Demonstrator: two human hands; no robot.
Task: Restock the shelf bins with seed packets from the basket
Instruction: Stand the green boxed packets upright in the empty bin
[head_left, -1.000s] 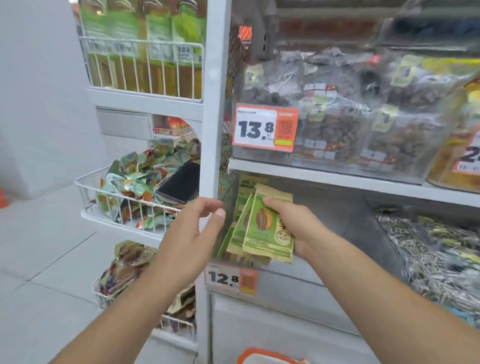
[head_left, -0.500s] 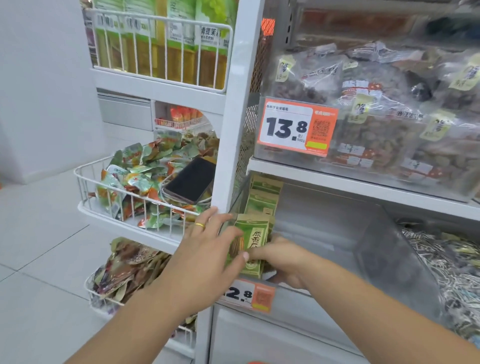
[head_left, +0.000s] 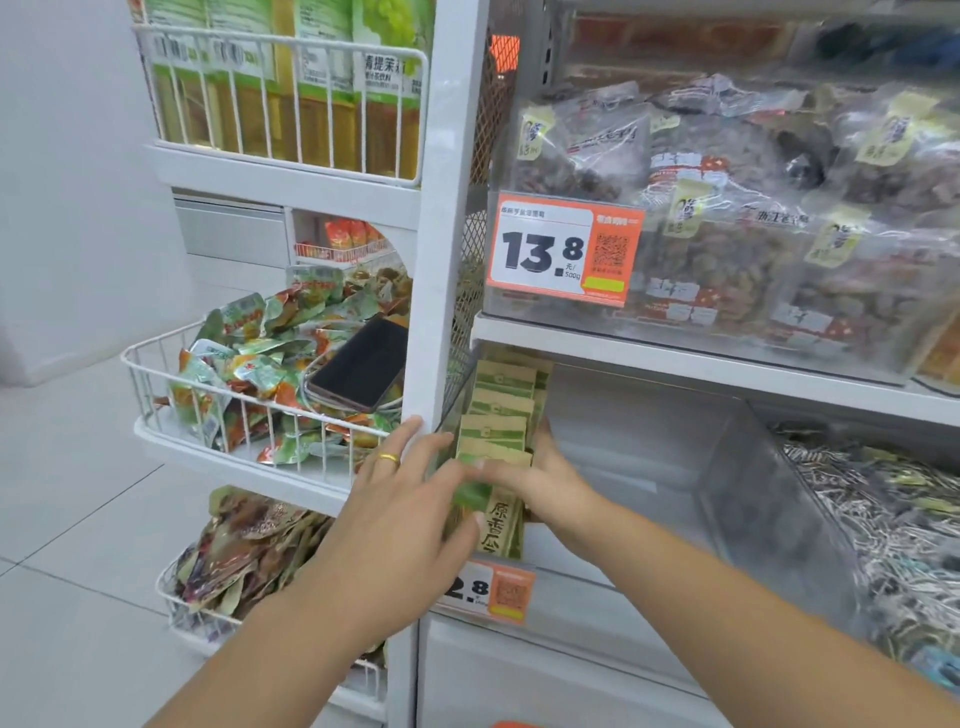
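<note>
1. A white shelf unit (head_left: 675, 358) carries clear bins; the upper board holds a clear bin (head_left: 727, 332) of bagged dried snacks with an orange 13.8 price tag (head_left: 563, 249).
2. Below it, a clear lower bin (head_left: 649, 467) holds a row of green seed packets (head_left: 501, 405) standing along its left wall.
3. The neighbouring bin (head_left: 883, 519) holds loose seeds.
4. Left of the white post (head_left: 449, 208), a wire rack (head_left: 208, 410) carries foil snack packs and a dark phone (head_left: 361, 364).

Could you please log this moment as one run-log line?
step: seating packets | left hand: pressing seed packets | right hand: holding packets | place: clear bin
</note>
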